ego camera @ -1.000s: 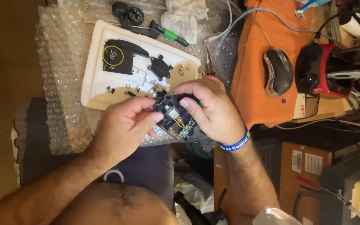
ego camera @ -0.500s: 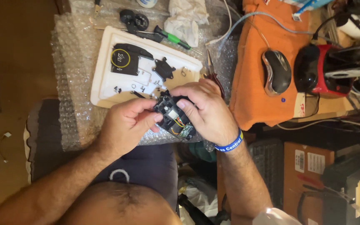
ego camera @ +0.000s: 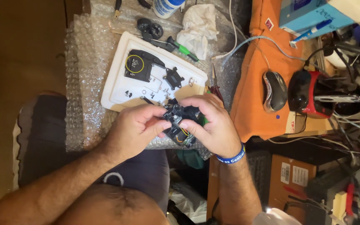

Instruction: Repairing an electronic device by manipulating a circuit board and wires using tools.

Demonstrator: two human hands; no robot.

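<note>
1. The left hand [ego camera: 132,127] and the right hand [ego camera: 211,123] meet over the near edge of the bubble wrap [ego camera: 84,83], just below the white tray [ego camera: 119,73].
2. Between them they hold a small black device [ego camera: 180,125] with its inside open; orange wires show at its lower part.
3. The grip of the left hand is closed on the left side of the device, with the thumb and the bent fingers pressed on it.
4. The grip of the right hand is closed on the right side; the thumb lies on the front and the fingers curl over the top.
5. The device is lifted, not resting on the wrap, and it is near the tray's lower corner.
6. On the tray lie a black cover [ego camera: 140,66] with a yellow ring, a smaller black part [ego camera: 173,78], and some tiny screws [ego camera: 128,93].
7. A green screwdriver [ego camera: 184,50] lies at the far edge of the tray, and a crumpled white cloth [ego camera: 196,27] is beside it.
8. Small pliers [ego camera: 214,85] with red handles lie just beyond the right hand.
9. On the right, an orange cloth [ego camera: 255,83] carries a grey mouse [ego camera: 275,90]; a red and black object [ego camera: 309,93] stands next to it.
10. The right wrist wears a blue band [ego camera: 232,157].
</note>
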